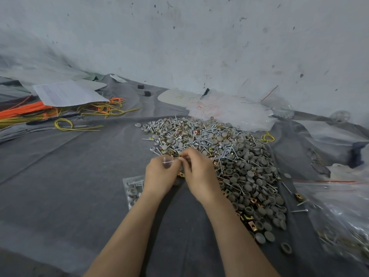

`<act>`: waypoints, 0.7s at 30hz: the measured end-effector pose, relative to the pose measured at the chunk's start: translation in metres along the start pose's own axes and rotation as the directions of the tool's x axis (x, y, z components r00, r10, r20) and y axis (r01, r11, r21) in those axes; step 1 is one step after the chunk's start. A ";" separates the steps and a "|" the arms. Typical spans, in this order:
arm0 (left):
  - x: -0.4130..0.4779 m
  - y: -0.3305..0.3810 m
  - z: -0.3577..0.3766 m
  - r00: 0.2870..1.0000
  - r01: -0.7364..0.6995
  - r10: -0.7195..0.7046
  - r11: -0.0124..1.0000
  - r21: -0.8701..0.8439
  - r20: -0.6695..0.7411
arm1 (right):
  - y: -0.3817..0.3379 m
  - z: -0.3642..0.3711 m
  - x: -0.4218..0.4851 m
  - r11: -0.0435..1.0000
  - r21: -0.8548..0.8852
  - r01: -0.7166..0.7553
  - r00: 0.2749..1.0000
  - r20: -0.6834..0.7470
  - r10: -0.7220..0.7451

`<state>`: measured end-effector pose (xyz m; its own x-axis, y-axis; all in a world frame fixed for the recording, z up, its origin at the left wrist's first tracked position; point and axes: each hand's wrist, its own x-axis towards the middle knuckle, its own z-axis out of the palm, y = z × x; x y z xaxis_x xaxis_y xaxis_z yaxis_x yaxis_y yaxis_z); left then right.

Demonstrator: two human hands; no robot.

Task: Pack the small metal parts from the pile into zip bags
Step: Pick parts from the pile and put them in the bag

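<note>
- Your left hand and right hand meet over the middle of the grey cloth, at the near-left edge of the pile.
- Both hands have curled fingers. Between them they pinch a small clear zip bag, which stands up above your left knuckles. The fingertips are blurred, so I cannot tell whether the bag holds anything.
- The pile of screws, grey caps and brass-coloured clips runs from the centre of the cloth toward its near right side, just beside your right forearm.
- A filled zip bag lies flat on the cloth, partly under your left wrist.
- A stack of empty bags lies at the far edge of the cloth, touching the far end of the pile.
- Orange and yellow wires lie toward the far left edge, with a sheet of paper over them.
- A large plastic bag with more parts lies at the right edge.
</note>
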<state>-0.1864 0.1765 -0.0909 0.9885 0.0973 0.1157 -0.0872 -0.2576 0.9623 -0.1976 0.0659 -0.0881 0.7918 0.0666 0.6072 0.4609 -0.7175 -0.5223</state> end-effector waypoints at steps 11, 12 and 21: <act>0.003 0.002 0.003 0.998 0.065 -0.065 0.998 -0.022 -0.021 | 0.004 0.008 -0.003 0.991 0.067 -0.118 0.992 0.042 0.115; 0.003 0.003 0.003 0.998 0.065 -0.065 0.998 -0.013 -0.022 | 0.004 0.007 -0.002 0.989 0.078 -0.127 0.991 0.052 0.123; 0.001 -0.002 0.000 0.999 0.000 0.006 0.989 0.146 -0.043 | 0.009 -0.014 0.011 0.929 0.227 -0.293 0.951 -0.033 0.308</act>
<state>-0.1856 0.1773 -0.0926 0.9818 0.1369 0.1317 -0.0679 -0.3948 0.9163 -0.1907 0.0508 -0.0777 0.8816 -0.1800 0.4363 0.2876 -0.5282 -0.7990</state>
